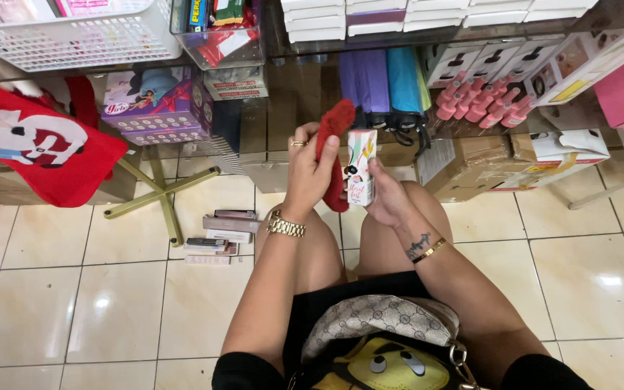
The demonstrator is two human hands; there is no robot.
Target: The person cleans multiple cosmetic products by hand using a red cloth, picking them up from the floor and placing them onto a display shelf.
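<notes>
Patterned bag sits lowest in frame, on my lap | left hand clamps soft red cloth at centre | right hand pinches small white box beside it | box seems light, crushable; I'd grip its narrow sides | hands nearly touching

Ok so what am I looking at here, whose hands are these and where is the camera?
The one picture comes from a camera worn on a person's head, looking down at their own knees and hands; no machine is involved. The left hand grips a red cloth. The right hand holds a small white box upright, right against the cloth. On the tiled floor to the left lie several small flat boxes. Ahead stand shelves with pink bottles and folded umbrellas.
</notes>
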